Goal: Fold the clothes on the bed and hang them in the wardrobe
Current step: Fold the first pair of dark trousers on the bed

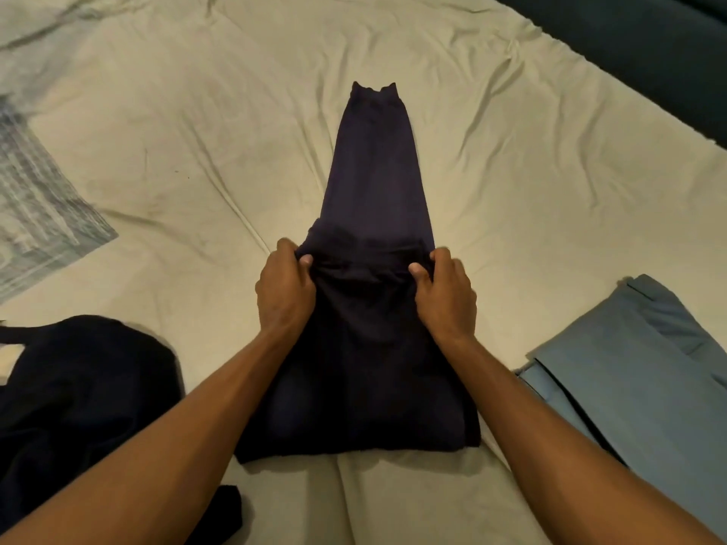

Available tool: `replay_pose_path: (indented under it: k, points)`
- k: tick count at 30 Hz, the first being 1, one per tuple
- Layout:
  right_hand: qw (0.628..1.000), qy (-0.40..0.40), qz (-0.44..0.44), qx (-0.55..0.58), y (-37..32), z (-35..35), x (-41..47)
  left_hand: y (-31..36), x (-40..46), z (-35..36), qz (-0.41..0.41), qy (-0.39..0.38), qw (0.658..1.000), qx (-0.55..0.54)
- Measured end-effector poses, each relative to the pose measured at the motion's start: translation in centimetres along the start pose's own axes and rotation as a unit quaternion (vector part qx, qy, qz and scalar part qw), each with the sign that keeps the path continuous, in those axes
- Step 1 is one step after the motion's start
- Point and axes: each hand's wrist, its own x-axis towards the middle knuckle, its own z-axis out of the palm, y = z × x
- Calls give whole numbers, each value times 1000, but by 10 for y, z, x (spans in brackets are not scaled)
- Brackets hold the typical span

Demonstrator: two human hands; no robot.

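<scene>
A long dark navy garment [373, 179] lies lengthwise down the middle of the bed, narrow at its far end and wide near me. About halfway along it a fold of cloth is bunched up. My left hand [285, 289] pinches the left end of that fold, thumb on top. My right hand [444, 293] pinches the right end the same way. Both forearms reach over the garment's near part, which lies flat on the sheet.
The bed has a wrinkled cream sheet [196, 159]. A crumpled black garment [78, 395] lies at the near left. Folded blue-grey trousers [629, 379] lie at the near right. A pale patterned cloth [35, 206] is at the far left, a dark surface [649, 45] past the bed's far right edge.
</scene>
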Motion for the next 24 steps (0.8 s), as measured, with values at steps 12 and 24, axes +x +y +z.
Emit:
replay_pose_path:
  k: [12,24]
  points:
    - [989,41,-79,-120,17,24,31,-10,21,21,74,45,993,77]
    - [922,-154,-239,-263,33,32,15,-33,-18,42,233,-172,918,272]
